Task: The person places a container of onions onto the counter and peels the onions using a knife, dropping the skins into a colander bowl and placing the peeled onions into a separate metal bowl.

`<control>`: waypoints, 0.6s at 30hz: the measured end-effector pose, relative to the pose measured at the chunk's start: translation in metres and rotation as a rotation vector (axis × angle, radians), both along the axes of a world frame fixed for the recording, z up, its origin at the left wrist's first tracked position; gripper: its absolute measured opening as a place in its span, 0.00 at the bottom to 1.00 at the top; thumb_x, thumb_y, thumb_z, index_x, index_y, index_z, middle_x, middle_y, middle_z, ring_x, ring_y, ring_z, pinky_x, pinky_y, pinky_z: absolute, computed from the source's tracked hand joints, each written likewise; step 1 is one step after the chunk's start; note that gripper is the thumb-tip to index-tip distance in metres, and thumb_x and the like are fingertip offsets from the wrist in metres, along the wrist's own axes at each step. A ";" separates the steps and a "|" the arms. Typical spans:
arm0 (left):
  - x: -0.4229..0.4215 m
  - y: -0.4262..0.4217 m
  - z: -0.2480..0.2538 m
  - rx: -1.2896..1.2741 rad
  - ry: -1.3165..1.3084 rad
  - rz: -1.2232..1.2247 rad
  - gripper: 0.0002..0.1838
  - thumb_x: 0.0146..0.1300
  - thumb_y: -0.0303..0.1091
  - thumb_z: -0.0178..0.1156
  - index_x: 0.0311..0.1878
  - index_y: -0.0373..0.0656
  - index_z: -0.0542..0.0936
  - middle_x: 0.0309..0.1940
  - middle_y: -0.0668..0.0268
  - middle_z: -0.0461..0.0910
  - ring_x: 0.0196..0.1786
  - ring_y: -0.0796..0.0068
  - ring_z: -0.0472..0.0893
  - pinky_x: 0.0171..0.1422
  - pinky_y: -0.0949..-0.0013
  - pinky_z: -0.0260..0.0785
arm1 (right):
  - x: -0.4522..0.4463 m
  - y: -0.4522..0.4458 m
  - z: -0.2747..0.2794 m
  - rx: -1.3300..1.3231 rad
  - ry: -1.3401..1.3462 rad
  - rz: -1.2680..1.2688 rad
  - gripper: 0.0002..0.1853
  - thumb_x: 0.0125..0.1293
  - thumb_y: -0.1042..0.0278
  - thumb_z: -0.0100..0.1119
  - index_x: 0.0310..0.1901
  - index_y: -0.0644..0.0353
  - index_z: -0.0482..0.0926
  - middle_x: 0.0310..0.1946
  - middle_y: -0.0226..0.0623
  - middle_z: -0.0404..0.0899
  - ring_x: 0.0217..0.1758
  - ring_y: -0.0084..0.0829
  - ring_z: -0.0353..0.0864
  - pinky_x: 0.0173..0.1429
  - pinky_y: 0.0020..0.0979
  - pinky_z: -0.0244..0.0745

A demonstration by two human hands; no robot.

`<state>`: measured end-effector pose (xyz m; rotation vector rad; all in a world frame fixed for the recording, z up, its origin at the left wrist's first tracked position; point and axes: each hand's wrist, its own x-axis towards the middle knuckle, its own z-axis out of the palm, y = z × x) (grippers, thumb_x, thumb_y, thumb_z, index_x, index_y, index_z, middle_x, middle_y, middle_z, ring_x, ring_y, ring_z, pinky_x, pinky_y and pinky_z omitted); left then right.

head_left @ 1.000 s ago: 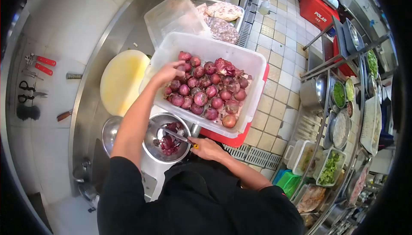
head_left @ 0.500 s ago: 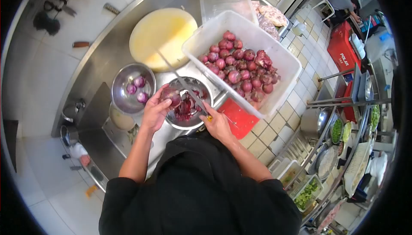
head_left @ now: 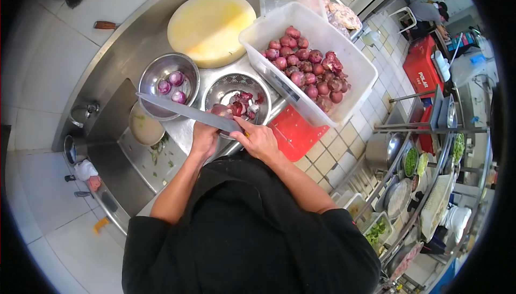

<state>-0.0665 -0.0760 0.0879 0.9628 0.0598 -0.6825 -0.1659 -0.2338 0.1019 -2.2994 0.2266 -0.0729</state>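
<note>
A large knife is gripped in my right hand, its blade pointing left across the front of the onion. My left hand is closed around a red onion, partly hidden by the blade. Both hands are at the near edge of a perforated steel colander, where dark red skins and trimmings lie. To its left, a steel bowl holds three peeled purple onions; the knife tip passes above this bowl's near side.
A clear plastic tub of unpeeled red onions stands at the right, beside a red board. Behind is a round yellowish block. A sink lies left. Steel shelving and a person are farther right.
The knife has swung from pointing up and away to pointing left, its blade now in front of the onion. My hands have come closer together, and the view has shifted slightly.
</note>
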 end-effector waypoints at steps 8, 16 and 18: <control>-0.016 0.007 -0.003 0.074 0.003 0.024 0.20 0.62 0.18 0.62 0.59 0.28 0.74 0.49 0.57 0.82 0.52 0.68 0.83 0.61 0.66 0.74 | -0.023 -0.002 -0.031 -0.032 -0.011 0.031 0.34 0.67 0.31 0.51 0.61 0.52 0.78 0.32 0.52 0.84 0.38 0.55 0.85 0.44 0.51 0.79; -0.017 0.002 -0.005 0.093 -0.043 0.042 0.19 0.64 0.19 0.60 0.59 0.29 0.74 0.51 0.54 0.82 0.52 0.64 0.83 0.60 0.63 0.74 | -0.010 0.002 -0.016 0.010 0.005 -0.007 0.36 0.68 0.31 0.49 0.60 0.57 0.78 0.32 0.53 0.84 0.39 0.55 0.85 0.44 0.51 0.79; -0.012 0.004 0.007 0.056 0.009 0.036 0.20 0.64 0.18 0.60 0.59 0.29 0.73 0.52 0.54 0.81 0.53 0.64 0.82 0.60 0.62 0.75 | -0.013 -0.003 -0.018 0.018 0.007 -0.020 0.36 0.69 0.31 0.49 0.59 0.58 0.78 0.32 0.53 0.84 0.38 0.56 0.85 0.43 0.51 0.79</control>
